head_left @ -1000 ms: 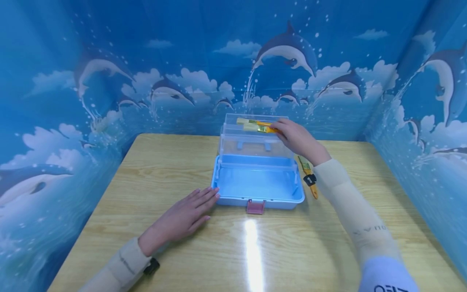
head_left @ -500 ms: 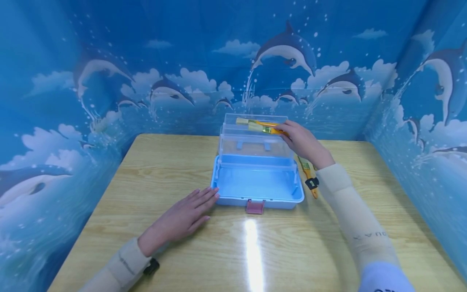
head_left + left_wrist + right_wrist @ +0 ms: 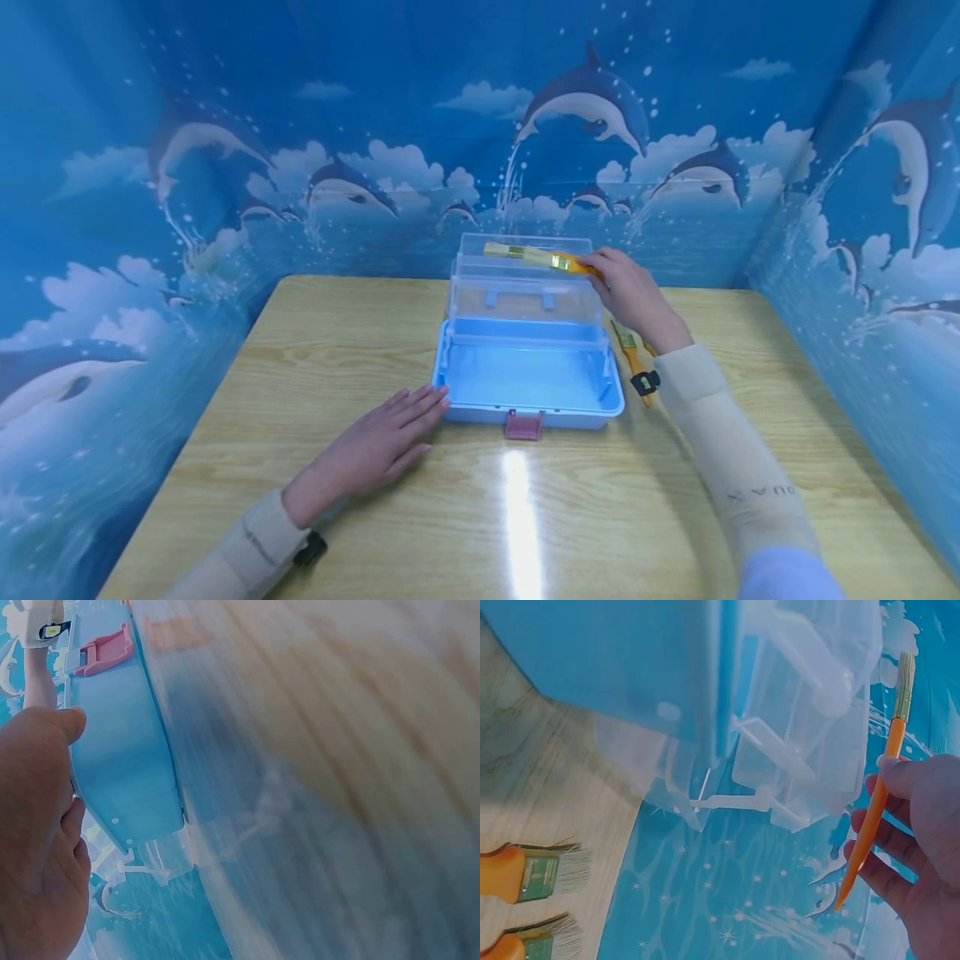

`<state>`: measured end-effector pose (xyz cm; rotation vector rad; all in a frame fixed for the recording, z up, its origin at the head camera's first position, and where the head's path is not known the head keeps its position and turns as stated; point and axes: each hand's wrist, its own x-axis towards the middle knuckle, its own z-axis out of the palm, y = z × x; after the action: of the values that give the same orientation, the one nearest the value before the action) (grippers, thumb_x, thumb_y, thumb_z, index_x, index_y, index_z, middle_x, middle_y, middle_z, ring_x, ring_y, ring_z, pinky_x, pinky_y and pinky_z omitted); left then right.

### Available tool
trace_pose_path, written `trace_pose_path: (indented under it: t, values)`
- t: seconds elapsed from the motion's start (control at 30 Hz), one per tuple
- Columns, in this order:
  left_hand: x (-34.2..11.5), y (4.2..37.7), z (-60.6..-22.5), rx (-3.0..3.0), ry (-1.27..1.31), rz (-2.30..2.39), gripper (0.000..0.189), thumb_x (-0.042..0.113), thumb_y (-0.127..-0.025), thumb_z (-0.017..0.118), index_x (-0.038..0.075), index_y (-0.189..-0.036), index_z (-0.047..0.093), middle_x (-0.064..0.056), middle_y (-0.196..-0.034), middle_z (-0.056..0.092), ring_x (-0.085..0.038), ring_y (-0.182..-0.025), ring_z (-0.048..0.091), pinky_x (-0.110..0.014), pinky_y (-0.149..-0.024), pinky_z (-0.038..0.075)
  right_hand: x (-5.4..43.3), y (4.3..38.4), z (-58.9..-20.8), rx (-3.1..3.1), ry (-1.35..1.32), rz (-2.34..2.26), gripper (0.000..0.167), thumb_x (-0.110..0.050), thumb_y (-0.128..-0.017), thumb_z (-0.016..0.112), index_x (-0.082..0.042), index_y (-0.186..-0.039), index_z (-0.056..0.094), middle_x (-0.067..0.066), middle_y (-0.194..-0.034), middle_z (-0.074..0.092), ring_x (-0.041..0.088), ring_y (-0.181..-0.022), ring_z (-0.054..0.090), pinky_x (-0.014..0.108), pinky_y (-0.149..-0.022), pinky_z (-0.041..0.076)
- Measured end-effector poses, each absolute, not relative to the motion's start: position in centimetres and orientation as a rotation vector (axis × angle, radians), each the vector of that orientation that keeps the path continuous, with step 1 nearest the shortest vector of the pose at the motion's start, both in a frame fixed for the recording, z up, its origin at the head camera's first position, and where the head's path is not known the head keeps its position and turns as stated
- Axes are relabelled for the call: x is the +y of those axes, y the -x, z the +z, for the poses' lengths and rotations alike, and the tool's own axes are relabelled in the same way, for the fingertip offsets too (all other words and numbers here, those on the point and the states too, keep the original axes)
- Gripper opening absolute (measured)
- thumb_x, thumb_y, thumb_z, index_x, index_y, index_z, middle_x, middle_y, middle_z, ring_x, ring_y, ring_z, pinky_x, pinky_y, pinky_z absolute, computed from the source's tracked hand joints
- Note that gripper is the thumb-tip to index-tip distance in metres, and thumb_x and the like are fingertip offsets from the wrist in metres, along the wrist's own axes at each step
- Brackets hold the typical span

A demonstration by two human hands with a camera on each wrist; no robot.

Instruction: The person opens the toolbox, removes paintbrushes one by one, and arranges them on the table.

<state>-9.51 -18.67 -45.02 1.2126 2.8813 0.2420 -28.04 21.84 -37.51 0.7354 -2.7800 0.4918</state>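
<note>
My right hand (image 3: 633,292) pinches the orange handle of a flat paintbrush (image 3: 885,772) between thumb and fingers, over the upper clear trays (image 3: 517,312) of a blue toolbox (image 3: 525,375). The held brush's bristles point left in the head view. A second paintbrush (image 3: 498,249) lies behind it at the top tray, its handle mostly hidden. The toolbox stands open, with its pink latch (image 3: 523,426) hanging at the front. My left hand (image 3: 375,446) has straight fingers, their tips touching the toolbox's left front corner.
Right of the toolbox, one orange-handled paintbrush (image 3: 626,337) lies on the wooden table (image 3: 337,333). Another paintbrush (image 3: 525,949) lies beside it, mostly hidden by my arm in the head view. A blue dolphin curtain (image 3: 420,100) surrounds the table.
My right hand has shifted slightly right and toward me with the held paintbrush, while the other brush stays at the top tray. The left hand has not moved.
</note>
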Motion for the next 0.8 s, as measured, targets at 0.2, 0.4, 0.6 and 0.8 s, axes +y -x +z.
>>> trace_pose_path:
  t: [0.2,0.4,0.6,0.8]
  values:
    - [-18.7,9.5,-45.1,2.888,-1.229,0.23,0.065,0.033,-0.108,0.048,0.015,-0.163,0.019,-0.002,-0.17,0.014,-0.02,-0.157,0.016,-0.044,-0.129,0.018,22.3,27.9,-38.0,-2.768,-0.703,0.523,0.035,-0.007,-0.102,0.061,-0.005,-0.137,0.062,0.016,-0.123,0.063,0.033,-0.11,0.06,0.052,-0.09,0.057]
    - [-18.7,9.5,-45.2,2.892,-1.239,0.224,0.064,0.033,-0.108,0.047,0.015,-0.163,0.019,-0.002,-0.17,0.015,-0.021,-0.157,0.017,-0.045,-0.128,0.019,22.7,27.9,-38.5,-2.737,-0.688,0.568,0.034,-0.007,-0.102,0.061,-0.005,-0.136,0.062,0.014,-0.121,0.063,0.032,-0.107,0.06,0.051,-0.089,0.058]
    - [-18.8,9.5,-45.2,2.894,-1.232,0.228,0.064,0.034,-0.109,0.046,0.016,-0.163,0.018,-0.002,-0.17,0.015,-0.02,-0.157,0.017,-0.044,-0.128,0.019,22.9,27.9,-38.8,-2.713,-0.667,0.598,0.032,-0.009,-0.103,0.06,-0.005,-0.134,0.063,0.013,-0.122,0.063,0.031,-0.108,0.06,0.05,-0.089,0.058]
    - [-18.8,9.5,-45.3,2.894,-1.238,0.235,0.065,0.035,-0.109,0.047,0.016,-0.163,0.017,-0.002,-0.17,0.014,-0.02,-0.157,0.017,-0.045,-0.128,0.018,23.4,27.6,-39.0,-2.711,-0.648,0.593,0.03,-0.01,-0.104,0.058,-0.004,-0.133,0.064,0.014,-0.12,0.063,0.031,-0.107,0.06,0.05,-0.088,0.057]
